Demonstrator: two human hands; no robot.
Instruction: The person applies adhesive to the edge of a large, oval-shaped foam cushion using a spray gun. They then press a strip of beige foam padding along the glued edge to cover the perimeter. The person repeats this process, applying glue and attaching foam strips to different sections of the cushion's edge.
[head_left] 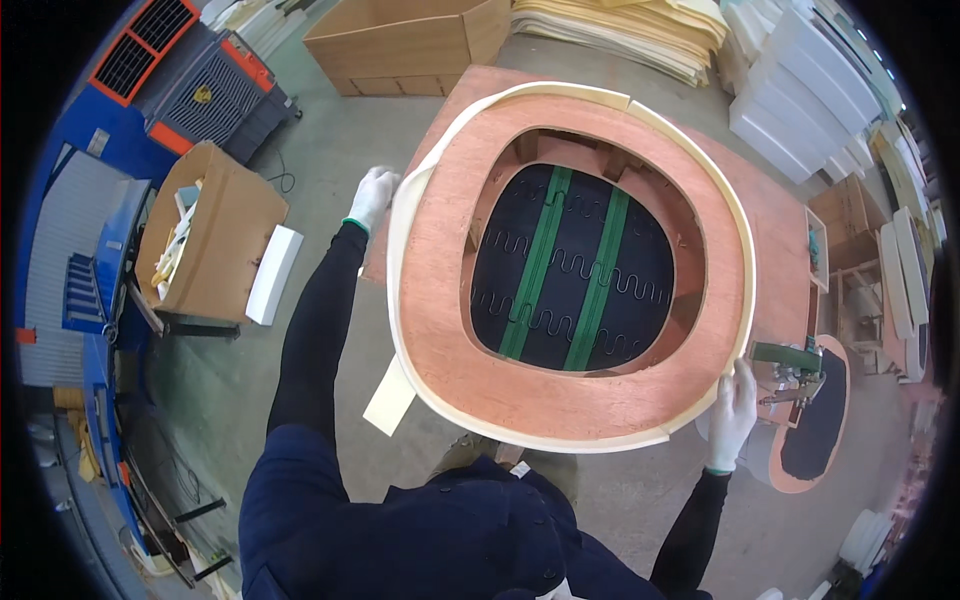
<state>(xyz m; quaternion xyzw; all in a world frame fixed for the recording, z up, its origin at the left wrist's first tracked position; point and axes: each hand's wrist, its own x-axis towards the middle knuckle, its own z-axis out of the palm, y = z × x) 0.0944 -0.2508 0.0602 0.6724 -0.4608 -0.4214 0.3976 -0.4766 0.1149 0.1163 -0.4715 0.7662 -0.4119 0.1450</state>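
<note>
A rounded plywood seat frame (560,408) lies in front of me, with a large opening in its middle. Dark fabric (590,235), green webbing bands (540,260) and wavy metal springs (575,265) show inside the opening. A cream foam strip (750,260) runs round the frame's outer edge and bulges outward at the upper left. Gloved in white, my left hand (373,197) is closed at this bulging part; its fingertips are partly hidden. My right hand (735,410), also gloved, grips the strip-covered edge at the lower right.
Under the frame is a pinkish board (775,240). A green-handled tool (785,355) sits by its right edge, near another panel (815,420). Cardboard boxes (225,235) stand left and behind; foam sheets (630,30) are stacked at the back. A loose strip end (390,398) sticks out lower left.
</note>
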